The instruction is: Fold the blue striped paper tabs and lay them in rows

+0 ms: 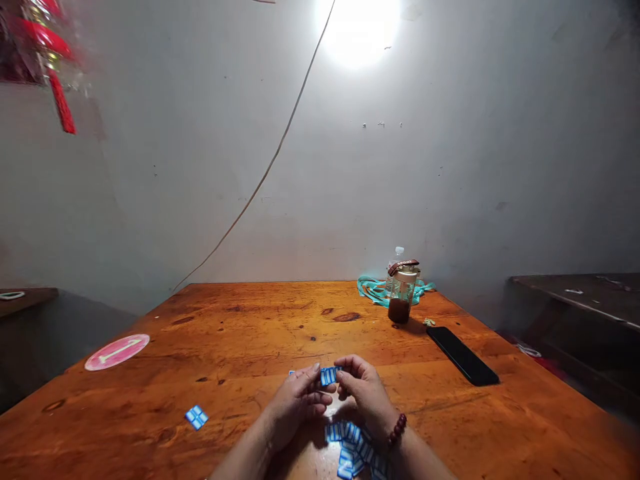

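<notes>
Between my two hands is a small blue-and-white printed piece [329,377], held up just above the wooden table. My left hand [301,395] pinches its left end between thumb and fingers. At the right end, the thumb and forefinger of my right hand [361,387] close on it; a dark red bead bracelet circles that wrist. Below my hands lies a loose pile of similar blue-and-white pieces [350,443], partly covered by my right forearm. Another such piece [197,417] lies alone to the left. A bit of blue shows behind my left fingers.
A black phone [463,355] lies on the table [260,333] to the right. Behind it stand a jar-like bottle of dark liquid [400,303], a clear plastic bottle [399,256] and a turquoise strap [373,290]. A round pink sign [117,352] lies at the left edge.
</notes>
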`<state>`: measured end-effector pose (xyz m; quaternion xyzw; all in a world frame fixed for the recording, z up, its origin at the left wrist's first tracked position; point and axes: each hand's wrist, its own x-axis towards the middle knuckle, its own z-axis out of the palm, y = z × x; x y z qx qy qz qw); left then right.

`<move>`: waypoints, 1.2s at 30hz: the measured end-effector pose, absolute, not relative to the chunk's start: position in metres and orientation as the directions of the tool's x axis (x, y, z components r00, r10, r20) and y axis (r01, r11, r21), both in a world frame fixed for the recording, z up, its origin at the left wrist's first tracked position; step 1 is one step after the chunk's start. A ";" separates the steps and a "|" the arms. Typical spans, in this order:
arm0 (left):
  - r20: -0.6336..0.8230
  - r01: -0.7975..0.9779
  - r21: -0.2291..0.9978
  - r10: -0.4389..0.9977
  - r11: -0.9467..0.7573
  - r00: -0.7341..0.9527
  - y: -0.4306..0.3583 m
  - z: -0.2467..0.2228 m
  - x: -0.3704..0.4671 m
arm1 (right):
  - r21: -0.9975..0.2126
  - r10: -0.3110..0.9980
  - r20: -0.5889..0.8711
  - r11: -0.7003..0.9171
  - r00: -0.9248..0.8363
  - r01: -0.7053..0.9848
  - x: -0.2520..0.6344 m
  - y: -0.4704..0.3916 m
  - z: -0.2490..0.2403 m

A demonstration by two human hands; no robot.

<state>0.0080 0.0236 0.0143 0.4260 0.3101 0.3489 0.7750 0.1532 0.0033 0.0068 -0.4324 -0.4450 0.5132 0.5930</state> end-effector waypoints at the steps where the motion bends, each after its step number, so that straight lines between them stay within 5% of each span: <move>1: -0.172 -0.278 0.877 0.797 0.391 0.578 0.024 0.016 0.007 | -0.963 0.995 0.072 0.088 0.072 -0.256 0.154 0.004 0.007; 10: -0.099 -0.348 0.861 0.793 0.371 0.601 0.026 0.012 0.008 | -0.925 0.999 0.042 0.043 0.011 -0.377 0.152 0.002 0.009; 16: -0.164 -0.291 0.879 0.812 0.378 0.560 0.027 0.011 0.008 | -0.965 0.994 0.105 0.111 0.038 -0.237 0.152 0.000 0.011; 20: -0.073 -0.114 0.984 0.886 0.140 0.458 0.027 0.011 0.012 | -0.980 0.981 0.192 0.193 0.033 -0.054 0.150 -0.004 0.014; 23: 0.084 -0.072 0.996 0.895 -0.058 0.438 0.026 0.012 0.014 | -0.981 0.987 0.151 0.156 0.053 -0.113 0.150 -0.003 0.013; 30: -0.101 -0.255 0.946 0.929 0.201 0.357 0.031 0.009 0.016 | -0.971 0.995 0.092 0.098 0.037 -0.220 0.147 -0.001 0.011; 36: -0.128 -0.261 0.933 0.906 0.248 0.404 0.028 0.008 0.019 | -0.971 0.994 0.032 0.056 0.107 -0.233 0.145 -0.001 0.008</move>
